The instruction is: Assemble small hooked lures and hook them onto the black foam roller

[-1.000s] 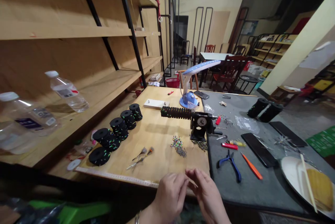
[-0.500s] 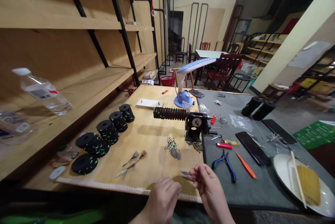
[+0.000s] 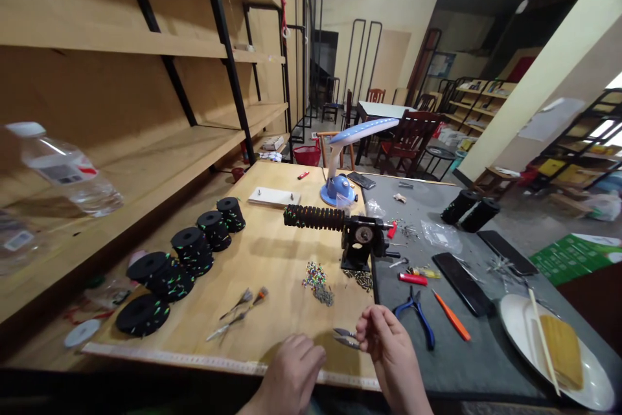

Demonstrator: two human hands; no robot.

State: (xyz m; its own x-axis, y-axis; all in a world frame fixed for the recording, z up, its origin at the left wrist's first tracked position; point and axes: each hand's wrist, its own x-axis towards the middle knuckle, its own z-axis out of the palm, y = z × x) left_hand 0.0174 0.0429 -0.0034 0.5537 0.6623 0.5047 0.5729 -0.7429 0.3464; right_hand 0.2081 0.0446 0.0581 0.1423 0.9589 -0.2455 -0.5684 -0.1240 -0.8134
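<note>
In my right hand [image 3: 389, 347] are small thread snips [image 3: 346, 337], their two blades apart and pointing left over the wooden board. The thumb and forefinger of that hand are pinched together at the top. My left hand [image 3: 294, 373] is curled near the board's front edge, knuckles up; anything inside its fingers is hidden. Beyond the hands lie a pile of coloured beads [image 3: 313, 274], a grey pile of tiny parts [image 3: 322, 296] and some small dark metal pieces [image 3: 360, 280]. A hand-cranked black winder [image 3: 359, 240] carries a ridged black foam roll [image 3: 315, 217] with coloured specks.
Several black foam spools [image 3: 192, 250] stand along the left side. Two pointed floats [image 3: 245, 308] lie on the board. On the grey mat are blue-handled pliers [image 3: 416, 316], an orange tool [image 3: 451, 316], a red lighter [image 3: 413, 279] and a phone [image 3: 461, 282]. A plate [image 3: 515, 337] sits at right.
The snips' blades are now spread apart, where they looked nearly closed before. My left hand has shifted slightly left and down. The whole view has tilted a little.
</note>
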